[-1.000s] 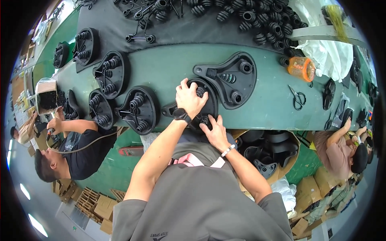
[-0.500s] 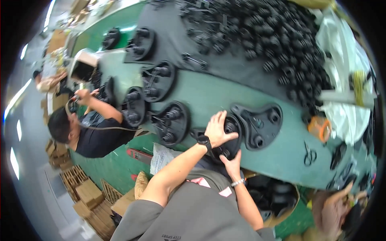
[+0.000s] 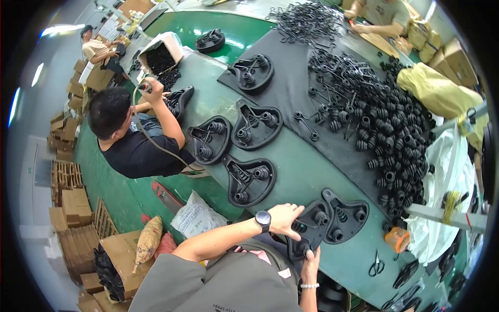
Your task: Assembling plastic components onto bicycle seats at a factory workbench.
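Note:
Just in front of me, a black bicycle saddle (image 3: 315,218) is tilted underside up, showing its springs and wire frame. My left hand (image 3: 283,219) reaches over it from the left, thumb and fingers around a spring part. The left fingertips are partly hard to make out. At its near edge, my right hand (image 3: 311,264) grips the saddle, thumb on top and fingers hidden below. A second upturned saddle (image 3: 347,218) lies against its right side. To the left, an upturned saddle (image 3: 250,179) with springs and wire frame fitted rests on the green table (image 3: 296,171).
A pile of black coil springs (image 3: 392,135) and wire frames (image 3: 306,23) covers a dark cloth (image 3: 280,78). Scissors (image 3: 377,264) and an orange tub (image 3: 397,239) lie to the right. At left, a co-worker (image 3: 138,135) holds a hose-fed tool. A white sack (image 3: 197,216) sits on the floor.
My view has swung, so the table shows lower and further right. My left hand has gone from spread flat on the saddle to fingers around its spring. The saddle is tilted differently.

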`<state>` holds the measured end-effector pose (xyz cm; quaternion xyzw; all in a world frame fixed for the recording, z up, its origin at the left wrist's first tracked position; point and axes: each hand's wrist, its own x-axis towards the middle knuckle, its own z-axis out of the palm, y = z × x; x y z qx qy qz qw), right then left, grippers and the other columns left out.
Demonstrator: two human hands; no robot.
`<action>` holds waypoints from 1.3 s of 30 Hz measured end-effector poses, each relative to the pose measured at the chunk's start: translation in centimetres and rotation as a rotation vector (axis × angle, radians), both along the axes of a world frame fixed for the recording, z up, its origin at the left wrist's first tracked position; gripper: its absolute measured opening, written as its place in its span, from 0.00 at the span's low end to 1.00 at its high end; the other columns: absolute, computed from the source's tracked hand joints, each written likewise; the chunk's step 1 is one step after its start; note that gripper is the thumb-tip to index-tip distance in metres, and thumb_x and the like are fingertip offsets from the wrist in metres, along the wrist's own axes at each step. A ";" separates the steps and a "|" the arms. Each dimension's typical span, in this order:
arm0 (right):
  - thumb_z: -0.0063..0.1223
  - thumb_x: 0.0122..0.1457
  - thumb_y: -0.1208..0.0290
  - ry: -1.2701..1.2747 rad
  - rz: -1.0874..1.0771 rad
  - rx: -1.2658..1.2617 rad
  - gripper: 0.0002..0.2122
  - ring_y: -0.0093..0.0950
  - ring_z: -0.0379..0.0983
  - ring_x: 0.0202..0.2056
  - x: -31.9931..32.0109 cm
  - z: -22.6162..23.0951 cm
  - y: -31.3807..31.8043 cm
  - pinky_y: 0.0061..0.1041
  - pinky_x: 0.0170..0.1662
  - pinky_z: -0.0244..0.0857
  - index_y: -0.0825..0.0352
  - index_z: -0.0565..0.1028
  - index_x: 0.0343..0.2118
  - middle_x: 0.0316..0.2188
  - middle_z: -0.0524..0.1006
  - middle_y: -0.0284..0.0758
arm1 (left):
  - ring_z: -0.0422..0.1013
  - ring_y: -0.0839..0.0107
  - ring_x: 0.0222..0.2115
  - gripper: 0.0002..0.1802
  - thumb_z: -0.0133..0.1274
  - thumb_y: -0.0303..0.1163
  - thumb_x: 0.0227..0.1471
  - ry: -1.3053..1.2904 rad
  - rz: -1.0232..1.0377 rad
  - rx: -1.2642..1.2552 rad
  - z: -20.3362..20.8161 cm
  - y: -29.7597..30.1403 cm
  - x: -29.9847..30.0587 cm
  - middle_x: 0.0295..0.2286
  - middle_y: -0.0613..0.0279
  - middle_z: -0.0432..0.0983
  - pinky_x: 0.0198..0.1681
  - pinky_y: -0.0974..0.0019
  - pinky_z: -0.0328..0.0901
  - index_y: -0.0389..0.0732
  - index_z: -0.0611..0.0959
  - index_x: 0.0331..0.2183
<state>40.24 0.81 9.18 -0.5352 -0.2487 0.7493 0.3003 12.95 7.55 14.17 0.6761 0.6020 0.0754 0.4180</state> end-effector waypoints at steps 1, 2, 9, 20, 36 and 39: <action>0.68 0.55 0.52 0.053 -0.032 -0.012 0.48 0.37 0.64 0.63 0.3 1.2 0.2 0.39 0.67 0.58 0.70 0.51 0.70 0.62 0.67 0.42 | 0.72 0.44 0.47 0.65 0.70 0.63 0.35 -0.033 -0.042 0.017 2.1 0.3 -0.5 0.48 0.40 0.73 0.53 0.51 0.68 0.28 0.63 0.62; 0.68 0.55 0.52 0.108 -0.058 -0.027 0.48 0.37 0.64 0.63 0.7 2.0 0.3 0.40 0.67 0.57 0.70 0.51 0.70 0.62 0.67 0.42 | 0.73 0.44 0.46 0.65 0.71 0.61 0.34 -0.064 -0.078 0.033 4.1 0.4 -1.1 0.49 0.41 0.72 0.53 0.51 0.68 0.29 0.62 0.62; 0.71 0.51 0.47 0.118 -0.081 0.019 0.48 0.38 0.64 0.63 -4.4 3.4 4.5 0.40 0.70 0.53 0.71 0.57 0.67 0.61 0.68 0.41 | 0.71 0.54 0.48 0.65 0.75 0.48 0.33 0.127 -0.106 0.413 7.4 0.4 -8.2 0.54 0.50 0.69 0.57 0.55 0.62 0.42 0.58 0.68; 0.72 0.49 0.56 0.162 -0.025 0.279 0.52 0.36 0.64 0.62 -28.0 6.5 12.6 0.38 0.69 0.54 0.70 0.48 0.71 0.61 0.66 0.40 | 0.57 0.61 0.62 0.65 0.74 0.43 0.47 -1.489 1.117 0.187 2.5 0.1 -17.3 0.61 0.50 0.59 0.67 0.58 0.52 0.33 0.46 0.68; 0.69 0.57 0.66 -0.115 0.186 0.325 0.47 0.30 0.67 0.56 -44.3 6.9 13.3 0.31 0.62 0.60 0.70 0.47 0.71 0.58 0.67 0.39 | 0.72 0.68 0.46 0.37 0.70 0.29 0.47 -1.161 1.339 0.377 0.2 2.7 -28.7 0.46 0.59 0.75 0.53 0.64 0.69 0.33 0.69 0.55; 0.71 0.56 0.64 -0.169 0.312 0.348 0.52 0.33 0.63 0.62 -46.3 6.3 14.3 0.32 0.65 0.59 0.69 0.40 0.72 0.63 0.63 0.42 | 0.73 0.73 0.43 0.30 0.70 0.30 0.48 -1.292 1.389 0.322 -0.9 3.7 -32.3 0.43 0.63 0.77 0.50 0.65 0.70 0.35 0.76 0.51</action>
